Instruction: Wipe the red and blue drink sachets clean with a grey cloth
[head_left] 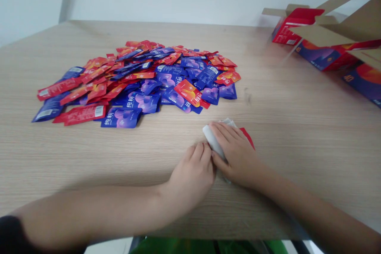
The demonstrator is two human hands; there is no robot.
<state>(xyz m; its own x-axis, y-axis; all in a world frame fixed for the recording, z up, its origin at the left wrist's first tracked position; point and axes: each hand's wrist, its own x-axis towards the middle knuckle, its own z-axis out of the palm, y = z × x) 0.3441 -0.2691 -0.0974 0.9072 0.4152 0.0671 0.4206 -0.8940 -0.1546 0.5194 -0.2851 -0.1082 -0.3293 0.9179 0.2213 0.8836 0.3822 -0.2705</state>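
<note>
My right hand lies over a small stack of packets on the wooden table, fingers wrapped round it; a silvery white edge shows at the left and a red corner at the right. My left hand rests beside it, fingers curled, their tips touching the stack's near edge. A big loose heap of red and blue sachets lies further back to the left, apart from both hands.
Several open cardboard boxes printed red and blue stand at the table's far right corner, flaps up. A pale wall runs behind the table. Something green shows below the table's near edge.
</note>
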